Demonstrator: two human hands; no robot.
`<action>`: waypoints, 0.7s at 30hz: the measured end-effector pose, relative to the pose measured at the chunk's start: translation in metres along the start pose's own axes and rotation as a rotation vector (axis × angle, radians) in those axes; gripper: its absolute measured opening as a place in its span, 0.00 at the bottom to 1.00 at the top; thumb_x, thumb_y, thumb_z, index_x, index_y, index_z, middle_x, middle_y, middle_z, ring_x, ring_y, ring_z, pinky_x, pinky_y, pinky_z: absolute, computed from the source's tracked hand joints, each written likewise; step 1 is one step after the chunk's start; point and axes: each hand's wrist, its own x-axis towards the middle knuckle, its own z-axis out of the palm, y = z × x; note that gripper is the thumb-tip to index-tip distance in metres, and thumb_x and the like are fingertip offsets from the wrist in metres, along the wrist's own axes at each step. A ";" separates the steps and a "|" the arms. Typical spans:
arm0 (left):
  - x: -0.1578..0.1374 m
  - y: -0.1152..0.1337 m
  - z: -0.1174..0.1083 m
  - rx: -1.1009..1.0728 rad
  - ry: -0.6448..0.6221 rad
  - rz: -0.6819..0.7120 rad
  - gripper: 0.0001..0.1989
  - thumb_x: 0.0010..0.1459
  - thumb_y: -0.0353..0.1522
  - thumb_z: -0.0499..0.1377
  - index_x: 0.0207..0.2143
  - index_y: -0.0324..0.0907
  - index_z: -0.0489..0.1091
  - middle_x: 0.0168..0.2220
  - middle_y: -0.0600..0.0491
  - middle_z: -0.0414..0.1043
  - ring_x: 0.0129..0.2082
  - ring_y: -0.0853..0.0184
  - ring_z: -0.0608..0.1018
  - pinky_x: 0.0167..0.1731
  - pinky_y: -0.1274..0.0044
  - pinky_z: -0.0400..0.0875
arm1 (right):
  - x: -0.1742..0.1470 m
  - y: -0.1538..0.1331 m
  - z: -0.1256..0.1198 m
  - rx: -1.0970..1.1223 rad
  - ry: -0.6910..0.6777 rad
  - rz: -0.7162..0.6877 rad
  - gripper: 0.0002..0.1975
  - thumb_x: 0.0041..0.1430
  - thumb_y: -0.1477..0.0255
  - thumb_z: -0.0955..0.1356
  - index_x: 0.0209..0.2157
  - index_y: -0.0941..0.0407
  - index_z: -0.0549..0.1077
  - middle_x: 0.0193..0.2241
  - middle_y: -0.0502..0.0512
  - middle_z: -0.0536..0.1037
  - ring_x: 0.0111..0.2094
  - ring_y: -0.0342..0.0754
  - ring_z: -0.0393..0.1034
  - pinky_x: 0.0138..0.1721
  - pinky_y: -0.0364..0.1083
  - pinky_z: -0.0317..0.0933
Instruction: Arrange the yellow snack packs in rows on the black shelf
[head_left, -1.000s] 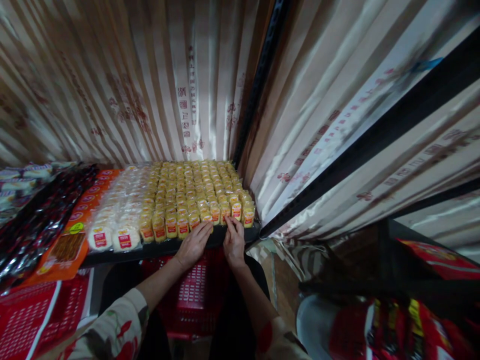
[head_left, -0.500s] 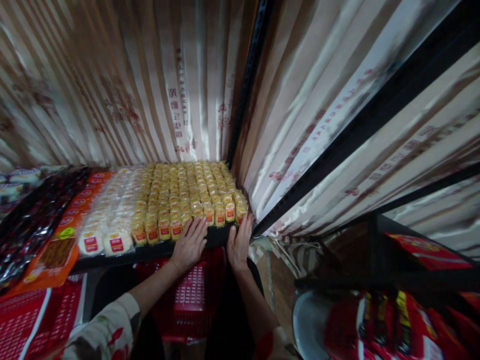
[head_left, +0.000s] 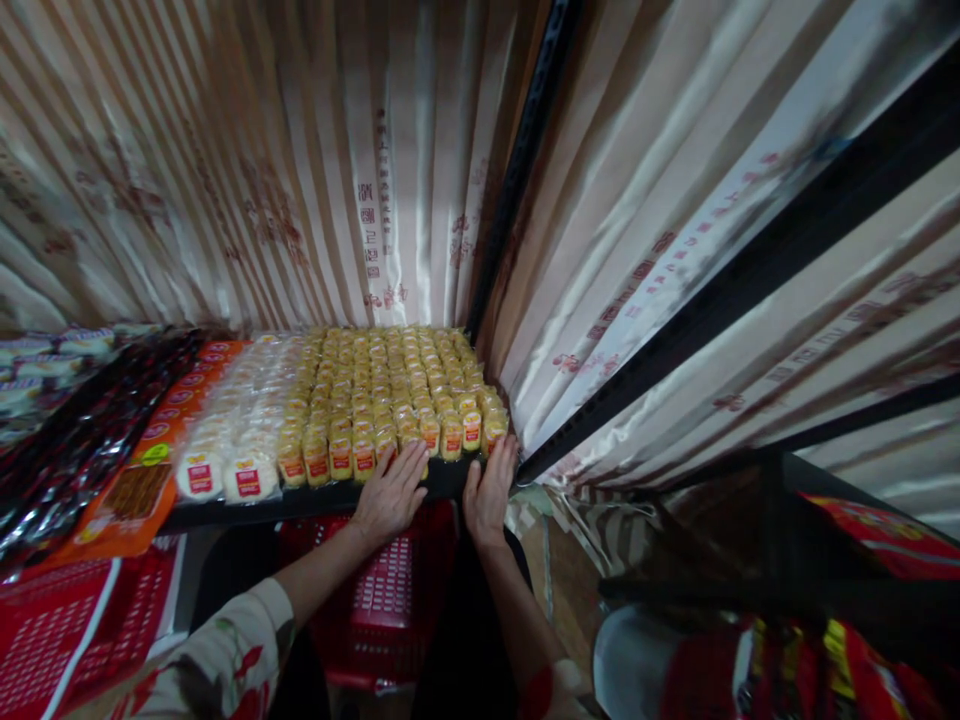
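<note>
Rows of small yellow wrapped snack packs (head_left: 390, 385) with red labels stand tightly packed on a black shelf (head_left: 315, 502). My left hand (head_left: 391, 490) lies with outstretched fingers against the front packs, covering part of a few of them. At the right front corner my right hand (head_left: 491, 490) rests its fingers against the end pack, thumb held apart. Neither hand grips anything. Left of the yellow rows are white round wrapped packs (head_left: 251, 475) with red labels, and beside them an orange snack bag (head_left: 135, 495).
Dark shiny packets (head_left: 67, 490) and white wrapped packs (head_left: 82, 342) lie further left. Red plastic baskets (head_left: 382, 590) sit below the shelf. A black metal post (head_left: 517, 170) and pale printed curtains (head_left: 637, 200) close off the back and right. Red packages (head_left: 885, 535) are at lower right.
The view has shifted slightly, so the shelf and both hands appear a little further right. Both hands keep nearly the same place against the front packs.
</note>
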 end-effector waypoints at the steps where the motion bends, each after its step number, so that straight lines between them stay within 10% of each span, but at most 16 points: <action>1: 0.000 0.000 0.000 0.002 -0.006 -0.003 0.23 0.63 0.35 0.47 0.58 0.34 0.57 0.61 0.44 0.56 0.62 0.61 0.57 0.61 0.64 0.46 | 0.000 0.000 0.001 -0.005 -0.002 -0.014 0.30 0.65 0.71 0.53 0.64 0.60 0.37 0.65 0.65 0.40 0.65 0.56 0.32 0.60 0.65 0.42; 12: -0.006 0.001 0.003 0.034 0.018 0.039 0.22 0.63 0.33 0.46 0.58 0.39 0.58 0.60 0.47 0.59 0.62 0.63 0.56 0.62 0.63 0.42 | -0.002 -0.001 -0.003 -0.007 0.008 -0.004 0.30 0.64 0.71 0.54 0.64 0.60 0.37 0.65 0.64 0.38 0.65 0.57 0.31 0.60 0.66 0.43; 21: -0.039 0.010 0.011 0.067 0.002 -0.006 0.20 0.61 0.33 0.49 0.54 0.39 0.64 0.51 0.48 0.69 0.54 0.61 0.68 0.58 0.66 0.55 | -0.032 -0.029 -0.011 0.085 -0.171 -0.321 0.28 0.60 0.79 0.56 0.62 0.53 0.51 0.61 0.62 0.56 0.62 0.54 0.48 0.56 0.61 0.55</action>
